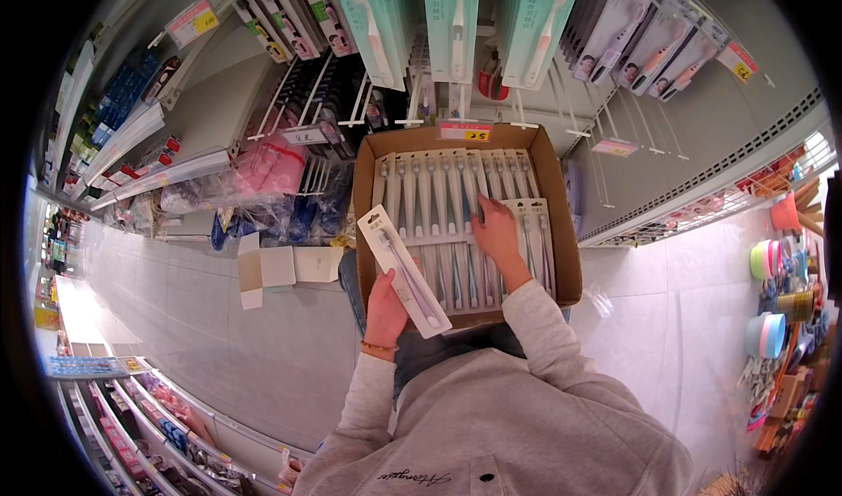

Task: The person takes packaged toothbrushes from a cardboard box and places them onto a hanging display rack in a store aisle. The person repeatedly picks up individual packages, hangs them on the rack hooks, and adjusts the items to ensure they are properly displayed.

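My left hand [385, 308] holds a single packaged toothbrush [409, 275] by its lower left edge, tilted over the front left of an open cardboard box [567, 246]. Its card is white and the brush has a pale purple handle. Rows of similar toothbrush packs [432, 193] fill the box, which appears to rest on my lap. Inside it, my right hand [498, 229] touches the packs right of the middle, fingers bent. Whether those fingers grip a pack is hidden.
Turquoise toothbrush packs [452, 29] hang on hooks above the box, with more packs [612, 29] to their right. Bare wire hooks [605, 167] jut out at right. Opened white cardboard [279, 266] lies on the tiled floor at left. Plastic-wrapped pink goods [270, 167] sit on a shelf.
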{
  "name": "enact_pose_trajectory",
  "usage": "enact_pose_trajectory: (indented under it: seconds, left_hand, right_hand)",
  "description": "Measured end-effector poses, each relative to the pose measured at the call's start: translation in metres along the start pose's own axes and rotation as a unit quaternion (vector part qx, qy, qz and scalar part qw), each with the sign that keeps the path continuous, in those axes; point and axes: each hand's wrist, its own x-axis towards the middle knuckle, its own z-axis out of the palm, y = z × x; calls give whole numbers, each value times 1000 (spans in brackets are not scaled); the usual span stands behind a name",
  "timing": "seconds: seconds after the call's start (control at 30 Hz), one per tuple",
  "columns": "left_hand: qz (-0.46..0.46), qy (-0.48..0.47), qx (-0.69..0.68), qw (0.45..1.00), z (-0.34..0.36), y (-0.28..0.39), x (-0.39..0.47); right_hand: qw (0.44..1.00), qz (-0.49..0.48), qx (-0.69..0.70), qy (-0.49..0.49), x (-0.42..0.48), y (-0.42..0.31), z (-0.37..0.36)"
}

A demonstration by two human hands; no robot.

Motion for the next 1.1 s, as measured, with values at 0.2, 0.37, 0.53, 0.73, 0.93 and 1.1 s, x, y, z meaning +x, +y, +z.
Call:
enact_pose_trajectory:
  seconds: [0.2,0.37,0.53,0.73,0.93,1.1]
  left_hand:
    - [-8,-13,18,1000,7,1,0]
    - [-11,-14,40,999,18,8,12]
    - [27,-29,62,997,51,7,42]
    - [121,-18,216,969,44,-11,81]
    - [181,-13,458,870,33,-22,79]
    - [302,-82,730,608,20,-30,69]
  right_hand:
    - [994,-47,34,98,2,-6,3]
    - [925,79,331,-171,6,-13,-21]
    - [818,-34,455,-350,-2,-22,-26]
    - [820,55,480,-308,2,-12,-24]
    - [952,84,279,95,12,21,-9]
    - [968,176,103,149,10,37,-23]
